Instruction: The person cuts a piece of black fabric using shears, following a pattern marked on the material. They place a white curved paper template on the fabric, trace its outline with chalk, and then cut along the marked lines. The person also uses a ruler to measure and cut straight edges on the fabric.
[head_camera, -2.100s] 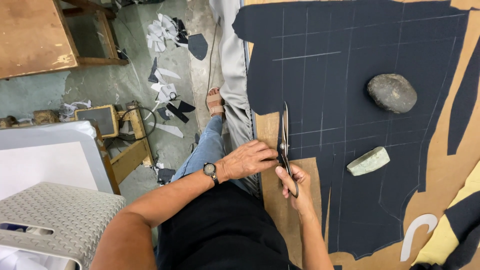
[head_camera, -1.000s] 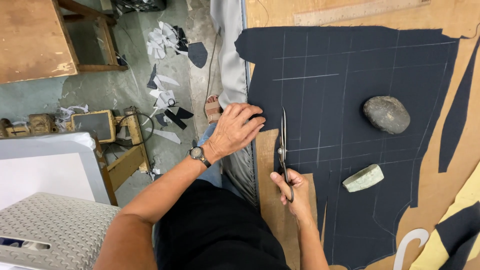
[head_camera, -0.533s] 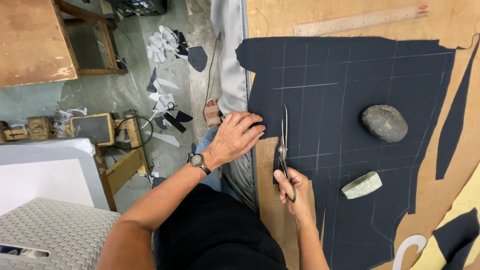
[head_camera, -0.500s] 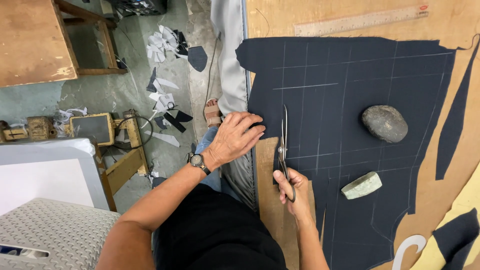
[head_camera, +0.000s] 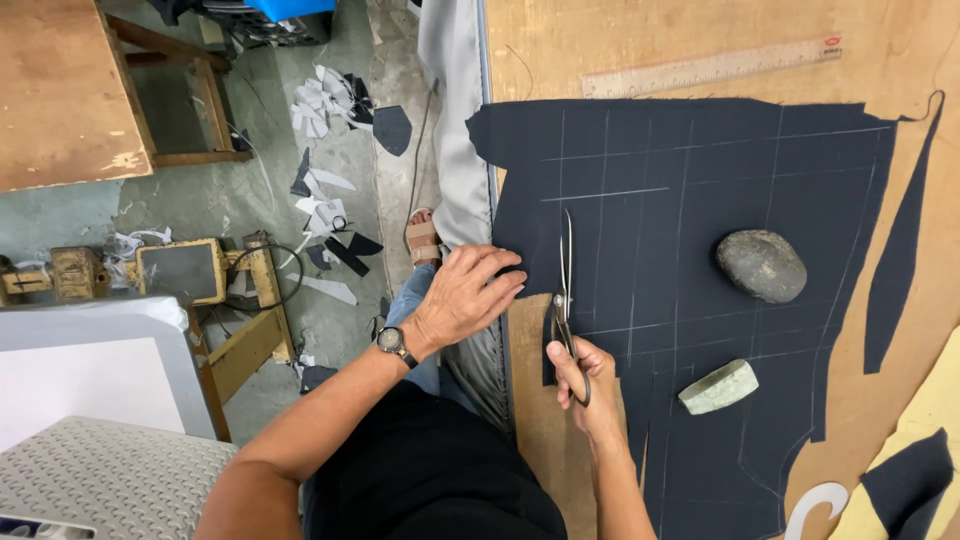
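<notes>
A dark navy cloth (head_camera: 700, 230) marked with pale chalk lines lies flat on a brown board table (head_camera: 560, 50). My right hand (head_camera: 585, 375) grips the handles of long metal scissors (head_camera: 565, 280), whose blades point away from me along a chalk line, into the cloth. My left hand (head_camera: 465, 300), with a wristwatch on the wrist, presses flat on the cloth's near left edge, just left of the blades. A narrow strip of cloth beside the scissors is partly cut free.
A grey stone (head_camera: 762, 265) and a pale green block (head_camera: 718, 388) weigh the cloth down. A long ruler (head_camera: 710, 68) lies at the far edge. Cut navy strips (head_camera: 900, 260) lie to the right. Fabric scraps (head_camera: 330, 100) litter the floor beside a wooden bench (head_camera: 70, 90).
My left hand moved from beside the scissor handles forward onto the cloth's edge. The scissors have advanced a little farther into the cloth.
</notes>
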